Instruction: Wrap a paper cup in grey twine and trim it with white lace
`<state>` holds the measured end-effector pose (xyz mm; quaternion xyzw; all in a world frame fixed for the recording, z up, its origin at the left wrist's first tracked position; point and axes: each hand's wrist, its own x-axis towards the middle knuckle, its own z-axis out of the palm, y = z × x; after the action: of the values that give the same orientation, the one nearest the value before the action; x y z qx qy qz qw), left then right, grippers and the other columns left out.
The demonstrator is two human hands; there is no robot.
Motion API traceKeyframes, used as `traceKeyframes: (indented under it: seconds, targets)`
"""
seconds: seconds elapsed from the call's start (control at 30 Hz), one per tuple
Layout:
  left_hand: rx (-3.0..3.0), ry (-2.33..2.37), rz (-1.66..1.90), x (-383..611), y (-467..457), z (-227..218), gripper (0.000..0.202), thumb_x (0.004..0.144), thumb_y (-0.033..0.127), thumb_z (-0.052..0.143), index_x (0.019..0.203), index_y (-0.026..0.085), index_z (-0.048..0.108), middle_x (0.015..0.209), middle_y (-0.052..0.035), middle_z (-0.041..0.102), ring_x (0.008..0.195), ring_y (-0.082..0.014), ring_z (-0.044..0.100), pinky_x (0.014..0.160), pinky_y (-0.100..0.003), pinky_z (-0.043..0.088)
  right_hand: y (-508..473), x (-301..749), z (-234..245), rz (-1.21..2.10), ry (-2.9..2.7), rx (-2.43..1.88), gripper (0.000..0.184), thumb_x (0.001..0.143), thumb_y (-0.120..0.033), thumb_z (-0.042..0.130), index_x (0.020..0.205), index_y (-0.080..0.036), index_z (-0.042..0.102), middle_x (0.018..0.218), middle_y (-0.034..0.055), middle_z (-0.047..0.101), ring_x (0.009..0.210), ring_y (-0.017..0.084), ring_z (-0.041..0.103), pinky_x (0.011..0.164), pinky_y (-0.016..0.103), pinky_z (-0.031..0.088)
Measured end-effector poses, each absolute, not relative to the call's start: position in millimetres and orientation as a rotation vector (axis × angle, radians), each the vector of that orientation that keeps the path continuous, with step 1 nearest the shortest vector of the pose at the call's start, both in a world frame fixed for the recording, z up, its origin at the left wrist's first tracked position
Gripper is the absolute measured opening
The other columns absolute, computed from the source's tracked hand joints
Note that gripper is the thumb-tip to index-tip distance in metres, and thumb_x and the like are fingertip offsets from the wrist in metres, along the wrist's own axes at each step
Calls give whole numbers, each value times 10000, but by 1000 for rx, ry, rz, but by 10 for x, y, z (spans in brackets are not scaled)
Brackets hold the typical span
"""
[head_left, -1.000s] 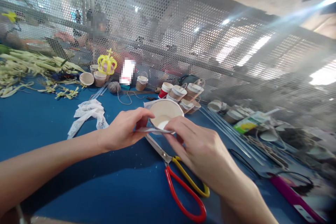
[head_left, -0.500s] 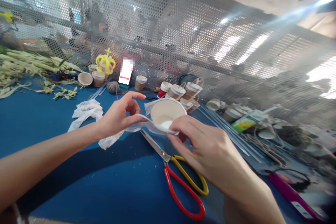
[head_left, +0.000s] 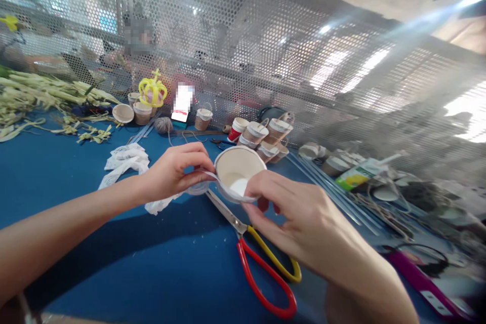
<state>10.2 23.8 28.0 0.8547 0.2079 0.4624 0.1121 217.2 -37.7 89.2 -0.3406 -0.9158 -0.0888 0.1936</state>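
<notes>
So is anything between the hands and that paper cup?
Nothing visible. Both hands are on it: the left hand pinches a white strip against the cup, the right hand grips its near edge. The scissors lie on the table beneath, apart.

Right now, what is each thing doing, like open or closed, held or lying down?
White paper cup: looks empty, tipped, held up by right hand.
White paper strip: pinched by left hand, running along the cup's rim.
Red-and-yellow-handled scissors: closed, lying on blue table.
</notes>
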Motion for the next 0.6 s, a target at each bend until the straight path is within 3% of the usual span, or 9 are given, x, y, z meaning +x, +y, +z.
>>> traceKeyframes:
  seconds: [0.2,0.4,0.5,0.6]
  targets:
    - [2512,616,1249,71,162,393,123,786,254,566,737,145,540,742,-44,624,681,-116,572,637,-210,453,-395,2199,930,-160,-2625,-903,70,756,-119,481,719,-168,514,621,-11,523,508,90,461,481,216,356]
    - [2412,615,1126,60,103,485,212,754,279,603,933,166,582,733,-28,665,661,-124,604,645,-220,472,-375,2222,960,61,-2637,-893,84,711,-106,496,700,-189,491,625,-13,558,508,81,461,490,202,384]
    - [2412,613,985,53,100,530,112,736,247,615,788,153,647,702,-31,668,609,-114,583,593,-196,449,-279,2237,947,254,-2588,-923,92,697,-98,506,712,-188,501,649,-10,570,519,76,482,489,185,410]
    - [2267,784,820,52,112,545,149,726,275,620,704,131,650,599,0,620,525,-90,520,494,-167,394,-156,2228,882,336,-2462,-982,150,726,-107,508,858,-174,533,801,21,585,559,72,505,494,179,429]
